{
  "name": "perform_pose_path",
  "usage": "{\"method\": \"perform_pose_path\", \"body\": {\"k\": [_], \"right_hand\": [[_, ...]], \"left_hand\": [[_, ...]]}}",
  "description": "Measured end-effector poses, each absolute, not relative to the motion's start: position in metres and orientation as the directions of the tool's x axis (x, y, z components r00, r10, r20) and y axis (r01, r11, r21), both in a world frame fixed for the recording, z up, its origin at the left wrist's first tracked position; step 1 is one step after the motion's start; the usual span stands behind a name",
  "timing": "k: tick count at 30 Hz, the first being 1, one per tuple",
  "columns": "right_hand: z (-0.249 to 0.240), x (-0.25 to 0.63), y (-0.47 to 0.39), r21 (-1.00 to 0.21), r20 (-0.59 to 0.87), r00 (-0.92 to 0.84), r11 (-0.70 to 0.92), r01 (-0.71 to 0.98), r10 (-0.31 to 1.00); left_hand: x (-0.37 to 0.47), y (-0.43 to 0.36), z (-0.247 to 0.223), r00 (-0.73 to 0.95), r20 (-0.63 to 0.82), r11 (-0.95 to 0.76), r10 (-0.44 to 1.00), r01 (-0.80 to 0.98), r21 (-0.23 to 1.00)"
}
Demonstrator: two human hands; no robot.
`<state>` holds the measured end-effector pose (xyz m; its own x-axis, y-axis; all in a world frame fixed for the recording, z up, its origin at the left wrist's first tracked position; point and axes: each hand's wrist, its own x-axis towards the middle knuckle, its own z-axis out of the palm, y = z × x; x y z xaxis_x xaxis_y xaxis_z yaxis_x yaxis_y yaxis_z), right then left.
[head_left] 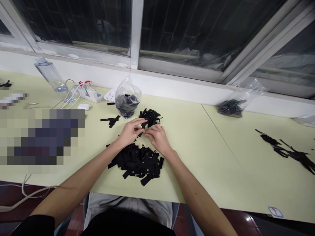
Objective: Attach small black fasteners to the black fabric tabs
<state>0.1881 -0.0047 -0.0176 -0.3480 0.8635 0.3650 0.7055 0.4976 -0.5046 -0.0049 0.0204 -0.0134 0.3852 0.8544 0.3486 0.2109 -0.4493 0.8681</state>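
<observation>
Between my two hands is a small black fabric strip (143,127). My left hand (130,132) pinches it with thumb and fingers. Close against it, my right hand (157,138) has its fingers bent together, and its fingertips meet the strip's lower part; what exactly they grip is hidden. A large pile of black fabric strips (137,162), some with small white marks, lies just below my hands. Just beyond my fingers sits a smaller pile of similar black pieces (150,115). Small black rings (155,151) lie by the upper edge of the large pile.
A clear plastic bag of black pieces (128,101) stands behind my left hand, near loose strips (110,121). Left are a power strip (90,93), cables, a tilted clear bottle (51,75) and a white case (84,107). Another bag (231,107) and black straps (292,150) lie right.
</observation>
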Motion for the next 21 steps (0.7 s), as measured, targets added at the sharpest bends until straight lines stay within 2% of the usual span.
{"method": "perform_pose_path", "body": {"k": [2,4,6,10,21], "right_hand": [[-0.0162,0.1863,-0.0046,-0.687,0.366,-0.227,0.427,0.588,0.903],[-0.0157,0.1863,-0.0030,-0.854,0.328,-0.106,0.342,0.393,0.939],[-0.0159,0.1876,-0.0008,-0.933,0.283,-0.039,0.285,0.218,0.958],[-0.0162,0.1897,0.0019,-0.969,0.238,0.007,0.237,0.069,0.971],[-0.0165,0.1904,0.0014,-0.989,0.143,-0.030,0.142,-0.044,0.989]], "left_hand": [[-0.0038,0.0190,-0.0129,0.389,0.344,-0.444,0.854,0.204,0.872],[-0.0028,0.0171,-0.0119,0.394,0.341,-0.442,0.853,0.200,0.874],[-0.0018,0.0152,-0.0109,0.398,0.341,-0.444,0.852,0.201,0.873],[-0.0008,0.0131,-0.0102,0.398,0.332,-0.436,0.855,0.206,0.876],[-0.0019,0.0144,-0.0099,0.393,0.316,-0.434,0.864,0.260,0.863]]}}
